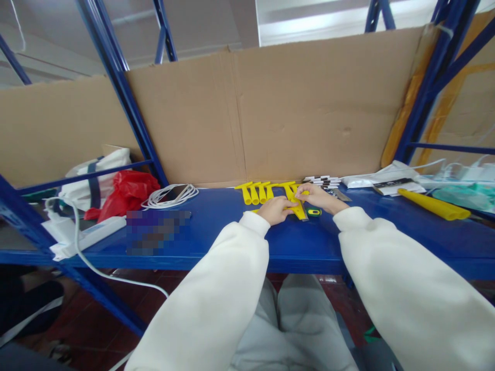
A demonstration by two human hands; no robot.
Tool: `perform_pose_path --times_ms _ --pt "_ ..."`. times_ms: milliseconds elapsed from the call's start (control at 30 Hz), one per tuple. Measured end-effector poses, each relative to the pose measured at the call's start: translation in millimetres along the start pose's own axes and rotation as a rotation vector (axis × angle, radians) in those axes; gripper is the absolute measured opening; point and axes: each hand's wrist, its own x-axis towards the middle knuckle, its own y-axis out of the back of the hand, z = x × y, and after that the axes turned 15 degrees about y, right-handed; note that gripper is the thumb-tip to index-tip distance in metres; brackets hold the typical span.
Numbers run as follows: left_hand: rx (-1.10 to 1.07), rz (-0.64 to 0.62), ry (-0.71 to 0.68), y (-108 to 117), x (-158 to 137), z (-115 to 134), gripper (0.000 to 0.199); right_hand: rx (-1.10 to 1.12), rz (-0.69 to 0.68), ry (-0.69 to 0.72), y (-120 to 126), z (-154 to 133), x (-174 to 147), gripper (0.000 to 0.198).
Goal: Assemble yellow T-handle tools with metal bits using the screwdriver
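Note:
My left hand (274, 210) is closed on a yellow T-shaped scraper (297, 212) that lies on the blue shelf, a metallic edge showing at its near end. Over the far side of the same piece, my right hand (317, 198) pinches its fingertips together; what sits between them is too small to make out. Just below the right hand lies a green and black tool handle (313, 212). A row of several similar yellow T-shaped pieces (254, 194) stands behind my left hand, against the cardboard.
Black-and-white packets (322, 181) lie behind my right hand. Farther right is a long yellow tube-like piece (435, 205). On the left are a coiled white cable (170, 196), a red bag (129, 193) and a power strip (93, 235). Cardboard (309, 113) walls the back.

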Motion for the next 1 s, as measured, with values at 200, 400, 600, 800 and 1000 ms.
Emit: perform_pose_path --times_ms 200,400,600,800,1000 --pt "0.046 -0.013 -0.017 2 -3 5 0.035 -0.159 -0.056 0.047 2 0 2 0.017" --pt "0.081 -0.021 -0.002 4 -5 8 0.037 -0.2 -0.074 0.008 0 -4 1 0.015" --pt "0.038 0.008 -0.019 3 -4 7 0.038 -0.148 0.141 -0.074 -6 2 -2 0.019" --pt "-0.03 0.075 0.025 2 1 4 0.034 0.077 0.316 -0.084 -3 0 1 0.022" --pt "-0.028 0.119 0.088 -2 4 0 0.035 0.292 0.137 -0.249 0 -19 -4 0.019"
